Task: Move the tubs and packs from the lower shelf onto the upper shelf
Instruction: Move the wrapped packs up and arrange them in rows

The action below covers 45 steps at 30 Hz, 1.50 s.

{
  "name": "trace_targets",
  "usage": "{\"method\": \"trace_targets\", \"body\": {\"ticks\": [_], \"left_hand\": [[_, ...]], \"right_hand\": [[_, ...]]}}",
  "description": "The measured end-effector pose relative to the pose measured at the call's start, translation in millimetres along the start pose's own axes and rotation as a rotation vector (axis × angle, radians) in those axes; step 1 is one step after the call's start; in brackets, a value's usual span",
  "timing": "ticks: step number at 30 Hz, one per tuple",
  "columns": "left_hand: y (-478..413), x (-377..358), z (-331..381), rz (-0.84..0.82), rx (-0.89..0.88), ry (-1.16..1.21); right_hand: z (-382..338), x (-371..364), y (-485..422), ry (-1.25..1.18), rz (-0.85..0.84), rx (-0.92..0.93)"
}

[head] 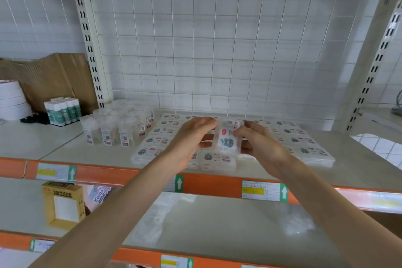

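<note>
Both my hands hold one clear pack [227, 137] with a teal and pink label just above the upper shelf [65, 150]. My left hand [191, 137] grips its left side and my right hand [258, 139] grips its right side. The pack is tilted, its long side pointing away from me. Under and around it lie several flat packs [156, 140] of the same kind in rows on the upper shelf. A cluster of clear round tubs [121, 126] stands to the left of the packs. The lower shelf [217, 220] below shows faint clear plastic [295, 222] at the right.
Glue sticks [63, 111], stacked white plates [12, 100] and cardboard [54, 76] are at the upper shelf's left. A yellow box [64, 202] and a printed pack [97, 196] stand at the lower shelf's left. Orange rails with price labels [263, 190] edge each shelf. A wire grid backs the shelving.
</note>
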<state>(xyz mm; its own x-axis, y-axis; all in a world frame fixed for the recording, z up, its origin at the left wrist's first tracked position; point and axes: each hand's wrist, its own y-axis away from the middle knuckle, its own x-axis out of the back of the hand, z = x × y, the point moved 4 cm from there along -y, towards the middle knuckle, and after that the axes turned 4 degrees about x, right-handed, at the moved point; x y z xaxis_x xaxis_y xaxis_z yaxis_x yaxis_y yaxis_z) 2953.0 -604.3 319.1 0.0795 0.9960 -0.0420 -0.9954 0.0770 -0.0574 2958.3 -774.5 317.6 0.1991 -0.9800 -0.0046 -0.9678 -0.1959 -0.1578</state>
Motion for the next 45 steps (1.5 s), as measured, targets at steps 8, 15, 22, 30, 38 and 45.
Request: {"method": "trace_targets", "body": {"ticks": [8, 15, 22, 30, 38, 45], "left_hand": [[4, -7, -3, -0.084, -0.001, -0.027], [-1, -9, -7, -0.050, -0.017, -0.149], [7, -12, -7, 0.019, -0.175, -0.388], [26, -7, -41, -0.019, -0.474, -1.002], [28, -7, -53, 0.063, -0.542, -1.064], [30, -9, -57, 0.084, -0.589, -1.124]], "right_hand": [[1, 13, 3, 0.050, 0.052, 0.036], [-10, 23, 19, 0.768, -0.004, 0.550], [-8, 36, 25, 0.845, 0.112, 0.493], [15, 68, 35, 0.931, 0.138, 0.346], [33, 72, 30, 0.948, 0.056, 0.265], [39, 74, 25, 0.959, 0.009, 0.253]]}}
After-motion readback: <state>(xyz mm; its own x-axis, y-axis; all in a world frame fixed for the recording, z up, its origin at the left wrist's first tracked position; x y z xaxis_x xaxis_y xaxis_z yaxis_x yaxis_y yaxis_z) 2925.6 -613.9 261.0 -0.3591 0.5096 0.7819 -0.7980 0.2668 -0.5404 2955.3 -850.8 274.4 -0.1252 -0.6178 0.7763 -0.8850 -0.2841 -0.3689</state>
